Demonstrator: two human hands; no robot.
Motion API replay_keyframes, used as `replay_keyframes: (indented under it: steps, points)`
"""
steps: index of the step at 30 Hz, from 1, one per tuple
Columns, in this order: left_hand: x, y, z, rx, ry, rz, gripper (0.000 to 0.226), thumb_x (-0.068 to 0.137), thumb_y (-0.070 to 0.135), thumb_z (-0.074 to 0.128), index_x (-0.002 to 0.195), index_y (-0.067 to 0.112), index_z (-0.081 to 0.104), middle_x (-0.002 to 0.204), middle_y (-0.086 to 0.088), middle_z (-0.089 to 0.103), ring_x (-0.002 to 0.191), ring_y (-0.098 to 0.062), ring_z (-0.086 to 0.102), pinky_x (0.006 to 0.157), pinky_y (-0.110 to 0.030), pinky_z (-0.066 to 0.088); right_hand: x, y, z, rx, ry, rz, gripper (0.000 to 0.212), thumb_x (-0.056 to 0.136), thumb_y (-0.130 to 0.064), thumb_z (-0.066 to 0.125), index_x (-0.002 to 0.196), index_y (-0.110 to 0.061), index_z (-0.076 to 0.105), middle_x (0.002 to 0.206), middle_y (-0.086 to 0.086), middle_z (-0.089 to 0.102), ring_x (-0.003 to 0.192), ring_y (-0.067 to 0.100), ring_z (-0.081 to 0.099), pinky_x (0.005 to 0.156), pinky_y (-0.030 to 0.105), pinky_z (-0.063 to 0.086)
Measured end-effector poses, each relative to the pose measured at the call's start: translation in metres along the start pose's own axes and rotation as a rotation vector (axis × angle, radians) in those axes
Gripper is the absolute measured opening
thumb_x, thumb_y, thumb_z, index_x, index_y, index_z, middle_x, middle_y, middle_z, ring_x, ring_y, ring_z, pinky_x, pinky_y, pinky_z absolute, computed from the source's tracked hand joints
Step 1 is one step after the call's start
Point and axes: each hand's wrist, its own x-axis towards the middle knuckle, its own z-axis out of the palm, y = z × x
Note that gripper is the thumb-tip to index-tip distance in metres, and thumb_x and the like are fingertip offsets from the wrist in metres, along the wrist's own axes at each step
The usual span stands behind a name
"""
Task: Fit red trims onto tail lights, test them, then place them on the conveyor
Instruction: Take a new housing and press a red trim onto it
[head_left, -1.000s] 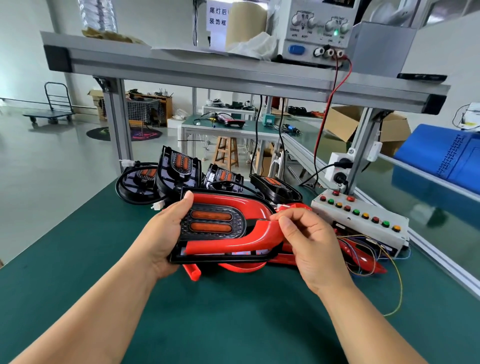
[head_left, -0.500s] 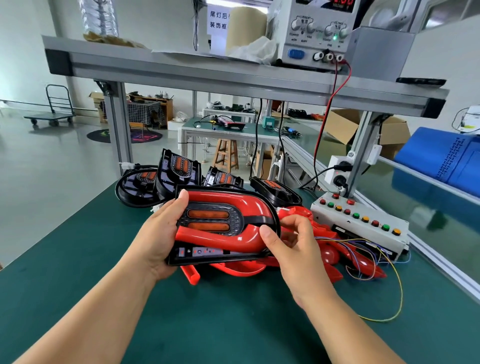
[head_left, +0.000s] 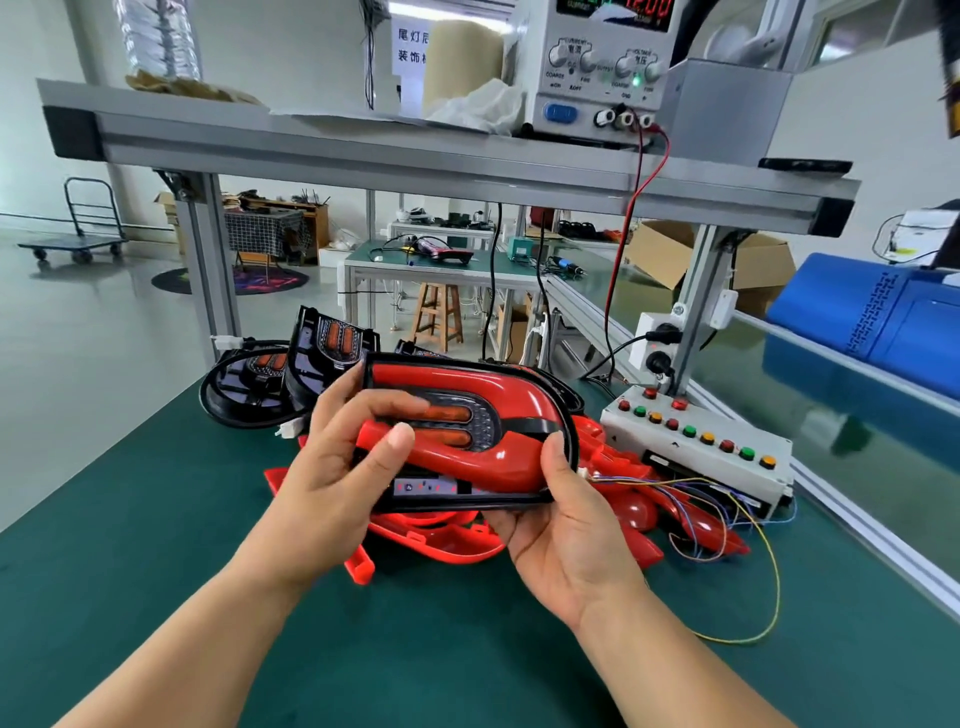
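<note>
Both hands hold one black tail light up over the green bench, with a glossy red U-shaped trim lying in its face around two amber lenses. My left hand grips the light's left end, fingers across the lenses and thumb on the trim's lower arm. My right hand grips the right end from below, thumb pressed on the trim's curve. Loose red trims lie heaped under the light. Several bare black tail lights stand behind at the left.
A white test box with coloured buttons sits at the right, thin coloured wires trailing from it. The glass-sided conveyor runs along the right edge. Overhead, an aluminium shelf carries a power supply.
My left hand slid over the front of the light, fingers now covering the lenses. My right hand dropped from the trim's right arm to cradle the right end from below.
</note>
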Motion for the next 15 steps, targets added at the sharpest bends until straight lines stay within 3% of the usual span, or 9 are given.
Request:
replay_keyframes:
  steps: [2,4,7,9,12,15]
  points:
    - [0.001,-0.001,-0.001,0.144,0.030,0.073,0.026,0.074,0.064,0.068,0.094,0.047,0.066,0.140,0.043,0.028,0.137,0.019,0.019,0.104,-0.011,0.031,0.000,-0.002,0.000,0.000,-0.007,-0.021,0.047,0.090,-0.046,0.054,0.106,-0.006,0.074,0.117,0.022,0.069,0.103,0.031,0.070,0.072,0.033,0.060]
    - [0.003,0.001,-0.003,0.212,0.043,0.127,0.025,0.065,0.055,0.075,0.085,0.044,0.067,0.137,0.039,0.031,0.128,0.021,0.033,0.089,0.000,0.039,0.001,-0.005,-0.001,-0.012,-0.012,-0.032,0.057,0.090,-0.053,0.048,0.108,-0.006,0.073,0.119,0.024,0.067,0.107,0.033,0.068,0.076,0.034,0.059]
    - [0.006,0.001,-0.011,0.253,0.068,0.159,0.028,0.060,0.053,0.083,0.083,0.041,0.071,0.119,0.031,0.044,0.113,0.009,0.049,0.088,-0.013,0.047,0.002,-0.006,-0.002,-0.040,0.002,-0.026,0.069,0.086,-0.062,0.044,0.109,-0.004,0.073,0.119,0.024,0.067,0.108,0.033,0.068,0.077,0.036,0.059]
    - [0.006,0.003,-0.018,0.151,0.078,0.116,0.036,0.059,0.065,0.083,0.080,0.037,0.072,0.105,0.022,0.055,0.101,-0.004,0.057,0.087,-0.026,0.046,0.003,-0.008,-0.003,-0.047,0.006,-0.013,0.070,0.082,-0.064,0.044,0.104,-0.005,0.076,0.114,0.021,0.070,0.101,0.031,0.071,0.073,0.034,0.060]
    - [0.007,0.005,-0.025,-0.004,0.025,0.080,0.051,0.055,0.072,0.078,0.081,0.029,0.072,0.093,0.009,0.062,0.087,-0.008,0.059,0.080,-0.017,0.046,0.003,-0.009,-0.003,-0.048,-0.004,-0.003,0.069,0.082,-0.063,0.043,0.099,-0.006,0.078,0.111,0.020,0.071,0.096,0.029,0.072,0.069,0.033,0.060]
    - [0.003,0.006,-0.018,0.106,-0.034,0.083,0.033,0.060,0.059,0.076,0.078,0.031,0.076,0.095,0.011,0.060,0.089,-0.011,0.058,0.077,-0.017,0.045,0.003,-0.009,-0.003,-0.059,0.005,0.003,0.072,0.083,-0.063,0.042,0.107,-0.004,0.074,0.112,0.022,0.070,0.096,0.029,0.072,0.069,0.033,0.059]
